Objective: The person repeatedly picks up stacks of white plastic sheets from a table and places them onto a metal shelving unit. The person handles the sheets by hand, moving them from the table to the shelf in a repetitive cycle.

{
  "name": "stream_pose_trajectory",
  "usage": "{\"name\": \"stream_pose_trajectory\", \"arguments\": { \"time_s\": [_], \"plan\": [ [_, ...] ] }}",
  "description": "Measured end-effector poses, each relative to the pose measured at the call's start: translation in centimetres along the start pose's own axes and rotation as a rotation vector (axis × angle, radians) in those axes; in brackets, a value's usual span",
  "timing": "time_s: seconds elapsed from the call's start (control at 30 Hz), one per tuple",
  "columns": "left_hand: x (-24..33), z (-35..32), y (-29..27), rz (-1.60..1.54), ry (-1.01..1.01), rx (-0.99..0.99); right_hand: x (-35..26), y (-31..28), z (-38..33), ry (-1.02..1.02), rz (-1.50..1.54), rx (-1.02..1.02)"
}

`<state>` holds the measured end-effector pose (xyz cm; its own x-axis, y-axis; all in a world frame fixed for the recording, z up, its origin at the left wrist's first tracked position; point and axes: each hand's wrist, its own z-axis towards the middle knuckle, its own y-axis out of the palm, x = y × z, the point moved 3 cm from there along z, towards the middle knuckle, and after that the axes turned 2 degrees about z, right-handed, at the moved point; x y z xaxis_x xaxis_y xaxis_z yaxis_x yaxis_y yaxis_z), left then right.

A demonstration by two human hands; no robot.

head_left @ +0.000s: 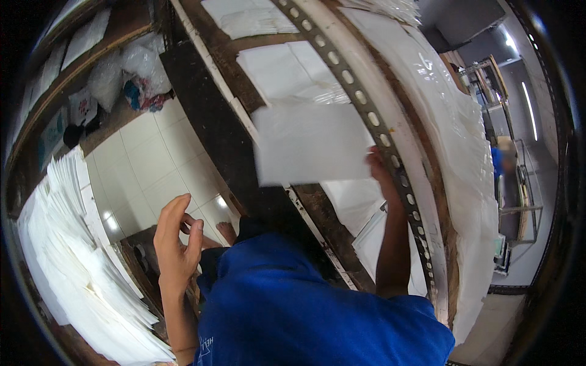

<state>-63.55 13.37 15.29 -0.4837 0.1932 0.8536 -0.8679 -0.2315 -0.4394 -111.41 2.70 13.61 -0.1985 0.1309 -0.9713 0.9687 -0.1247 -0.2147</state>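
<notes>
My right hand (377, 165) reaches in beside the perforated metal upright and is closed on the right edge of a flat white sheet (314, 143). The sheet is slightly smeared by motion, and I cannot tell whether it is paper or plastic. It hangs over a shelf, just below a stack of white sheets (284, 70) in clear wrapping. My left hand (177, 241) is raised on the left, above the tiled floor. Its fingers are bent and the thumb stands apart, with nothing held.
A tall pile of loose white sheets (85, 262) lies at the left. More plastic-covered white stacks (433, 110) line the right shelf, behind the perforated metal upright (360, 96). Clear plastic bags (143, 64) sit at the far left. A blurred person in blue (502, 160) is in the background.
</notes>
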Motion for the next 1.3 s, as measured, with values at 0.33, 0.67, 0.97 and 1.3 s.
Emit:
{"name": "stream_pose_trajectory", "arguments": {
  "time_s": [0.33,0.67,0.97,1.3],
  "plan": [
    [-9.6,-8.2,4.0,0.035,-0.443,-0.205,13.5,-21.7,4.6,0.239,-0.203,0.456],
    [-11.4,-9.1,3.3,0.096,-0.396,-0.194,16.6,-26.3,4.7,0.392,-0.325,0.436],
    [-10.2,-8.4,3.8,0.126,-0.366,-0.219,12.7,-20.0,2.2,0.392,-0.555,0.555],
    [-10.7,-10.7,2.4,0.159,-0.333,-0.114,9.3,-10.0,9.8,-0.451,-0.505,0.284]
  ]
}}
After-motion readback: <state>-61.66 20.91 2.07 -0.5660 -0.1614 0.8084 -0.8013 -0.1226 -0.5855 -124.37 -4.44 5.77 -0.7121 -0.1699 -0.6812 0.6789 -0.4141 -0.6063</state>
